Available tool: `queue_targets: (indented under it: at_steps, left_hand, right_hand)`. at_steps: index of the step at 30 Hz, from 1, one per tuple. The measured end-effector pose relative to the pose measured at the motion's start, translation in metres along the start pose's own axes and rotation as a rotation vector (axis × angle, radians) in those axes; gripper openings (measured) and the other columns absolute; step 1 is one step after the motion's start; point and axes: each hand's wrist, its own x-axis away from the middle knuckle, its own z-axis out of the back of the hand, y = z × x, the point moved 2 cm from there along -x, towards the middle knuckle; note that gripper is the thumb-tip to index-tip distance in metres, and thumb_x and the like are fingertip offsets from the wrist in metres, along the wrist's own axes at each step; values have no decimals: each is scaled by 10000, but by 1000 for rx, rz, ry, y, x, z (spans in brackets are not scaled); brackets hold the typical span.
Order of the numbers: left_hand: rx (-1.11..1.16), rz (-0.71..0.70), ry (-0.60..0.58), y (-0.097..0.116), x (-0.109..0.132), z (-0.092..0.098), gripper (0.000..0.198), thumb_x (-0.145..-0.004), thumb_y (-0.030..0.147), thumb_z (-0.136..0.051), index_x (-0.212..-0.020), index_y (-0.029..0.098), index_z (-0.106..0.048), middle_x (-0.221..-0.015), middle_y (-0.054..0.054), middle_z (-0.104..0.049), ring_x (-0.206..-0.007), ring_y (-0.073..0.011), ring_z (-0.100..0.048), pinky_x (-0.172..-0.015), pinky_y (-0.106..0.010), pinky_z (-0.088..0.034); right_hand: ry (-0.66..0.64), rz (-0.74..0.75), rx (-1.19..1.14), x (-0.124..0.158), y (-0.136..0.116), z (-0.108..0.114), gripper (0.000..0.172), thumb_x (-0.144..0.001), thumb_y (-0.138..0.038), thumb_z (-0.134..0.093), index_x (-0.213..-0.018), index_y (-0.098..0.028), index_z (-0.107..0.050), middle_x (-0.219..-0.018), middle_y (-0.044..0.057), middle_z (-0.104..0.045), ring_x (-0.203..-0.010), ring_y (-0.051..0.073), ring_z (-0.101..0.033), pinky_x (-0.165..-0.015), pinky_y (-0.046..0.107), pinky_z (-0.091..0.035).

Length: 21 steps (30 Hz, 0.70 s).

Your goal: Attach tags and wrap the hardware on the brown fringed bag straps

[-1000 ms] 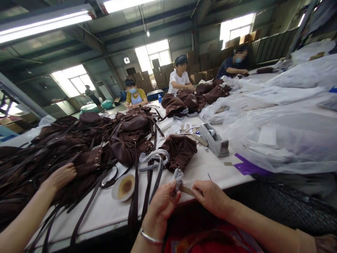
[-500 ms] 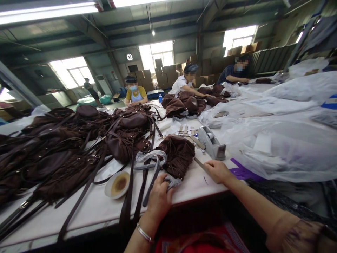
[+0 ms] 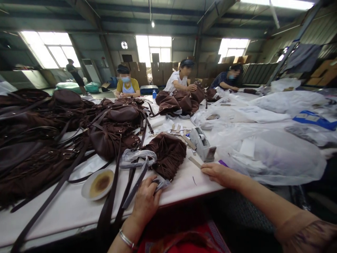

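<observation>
At the table's front edge, my left hand point(image 3: 146, 197) is closed on grey plastic wrap point(image 3: 161, 182), beside a dark strap wrapped in the same plastic. A fringed brown bag point(image 3: 168, 154) lies just beyond it, with more grey plastic point(image 3: 137, 158) around its strap on the left. My right hand point(image 3: 219, 174) rests low over the white table point(image 3: 181, 195), its fingers together on the near end of a thin grey-brown strip point(image 3: 195, 162). The strip's far end points toward the bag. Behind my right hand stands a grey tape dispenser point(image 3: 202, 144).
Brown bags point(image 3: 113, 123) with long straps are heaped at the left. A shallow bowl point(image 3: 98, 184) with brown residue sits near the front edge. Clear plastic bags point(image 3: 273, 151) cover the right side. Three people sit across the table, one touching a brown bag point(image 3: 198, 94).
The view has levelled and shifted. The strip now lies lower, nearly flat to the table, under my right hand. Across the table, a person has raised a brown bag. My left hand keeps its hold.
</observation>
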Motion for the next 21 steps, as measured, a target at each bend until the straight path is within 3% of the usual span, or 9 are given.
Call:
queue_targets:
  at_steps: [8,12,16,21]
  left_hand:
    - [8,-8,0,1,0,2,63,-872,174,-609,-914,209,-639,-1197,-117,-635,-1092,-296,-621,-937,-490,-560]
    - [19,-9,15,1,-1,2,79,-868,170,-608,-921,217,-642,-1187,-109,-640,-1098,-292,-625,-944,-478,-561]
    - [21,-12,15,0,-2,2,77,-861,165,-608,-909,216,-639,-1177,-110,-644,-1100,-292,-628,-952,-476,-560]
    - [-4,-9,-2,0,-1,2,68,-871,183,-599,-920,208,-640,-1194,-123,-640,-1099,-295,-631,-950,-482,-564]
  right_hand:
    - [-214,51,-5,-3,2,12,489,-754,-73,-612,-1221,-196,-689,-1391,113,-595,-1281,248,-552,-1129,339,-407]
    - [-208,54,-20,2,1,11,485,-778,-64,-580,-1239,-169,-690,-1377,138,-604,-1272,252,-561,-1129,346,-407]
    - [-216,42,-52,-2,-1,12,377,-785,-72,-575,-1112,-152,-745,-1312,140,-646,-1190,258,-612,-1070,340,-457]
    - [-184,10,-175,-3,1,10,264,-893,-189,-536,-1028,-152,-760,-1229,130,-686,-1098,232,-643,-981,305,-504]
